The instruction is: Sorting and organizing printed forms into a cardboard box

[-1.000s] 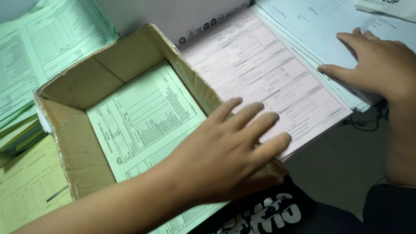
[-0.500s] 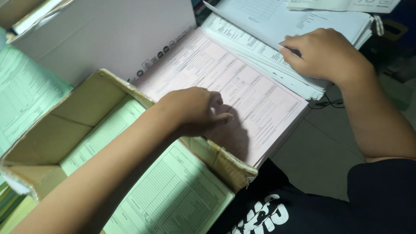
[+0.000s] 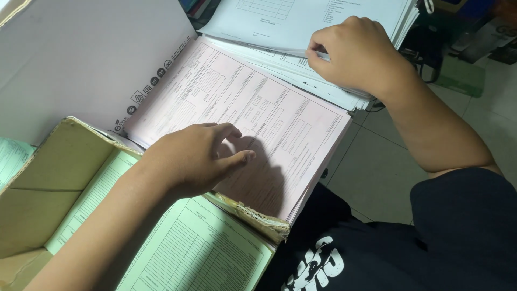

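My left hand (image 3: 196,156) rests on a thick stack of pink printed forms (image 3: 253,113), fingers curled and apart, thumb and forefinger touching the top sheet. My right hand (image 3: 353,54) lies farther back on a stack of pale blue-white forms (image 3: 291,21), its fingers closed on the edge of the sheets. A cardboard box (image 3: 54,167) with torn flaps sits at the left, holding green printed forms (image 3: 199,253). My left forearm crosses over the box.
A white box wall (image 3: 81,59) stands behind the cardboard box and the pink stack. More green sheets (image 3: 11,156) lie at the far left. Grey floor tiles (image 3: 377,172) show at the right, with a dark cable and a green item beyond. My dark shirt fills the bottom right.
My left hand left the green forms in the box and moved onto the pink stack, curling its fingers. My right hand closed on the blue-white sheets' edge. The view shifted to the right.
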